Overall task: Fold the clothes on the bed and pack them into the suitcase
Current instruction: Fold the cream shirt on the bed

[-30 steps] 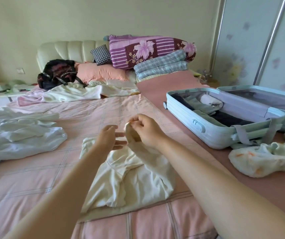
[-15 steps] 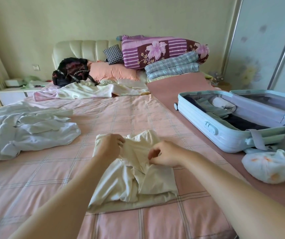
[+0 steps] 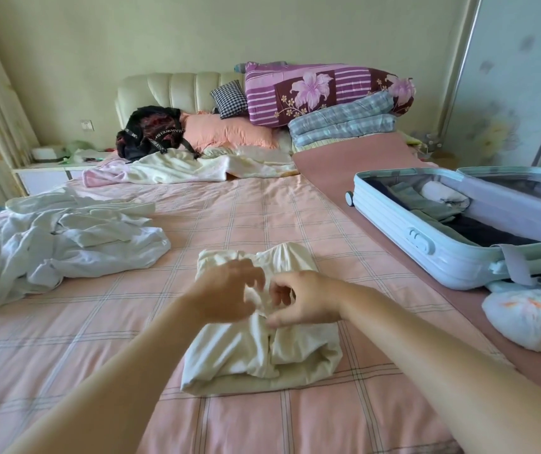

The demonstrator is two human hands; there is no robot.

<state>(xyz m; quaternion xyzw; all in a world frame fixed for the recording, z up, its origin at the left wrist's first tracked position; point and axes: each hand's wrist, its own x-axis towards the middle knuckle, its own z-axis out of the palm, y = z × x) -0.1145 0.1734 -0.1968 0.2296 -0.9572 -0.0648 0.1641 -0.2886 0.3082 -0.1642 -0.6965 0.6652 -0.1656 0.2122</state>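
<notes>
A cream garment (image 3: 262,352) lies partly folded in the middle of the pink checked bed (image 3: 262,211). My left hand (image 3: 226,294) and my right hand (image 3: 305,301) meet over its middle, fingers curled into a bunched fold of the cloth between them. The left fingers are blurred. The pale blue suitcase (image 3: 403,231) lies open on the right side of the bed, with rolled and folded clothes inside. A crumpled white garment (image 3: 62,240) is spread at the left. A white bundle with orange marks (image 3: 531,316) sits in front of the suitcase.
Pillows, a purple flowered quilt (image 3: 321,90) and a checked blanket are stacked at the headboard. A black bag (image 3: 151,132) and a pale sheet (image 3: 190,168) lie below them. A bedside table (image 3: 46,168) stands at the far left, sliding wardrobe doors at the right.
Both hands came down from a raised hold on the cloth and moved together at the garment's middle. The lifted flap now lies on the pile. The view has swung left.
</notes>
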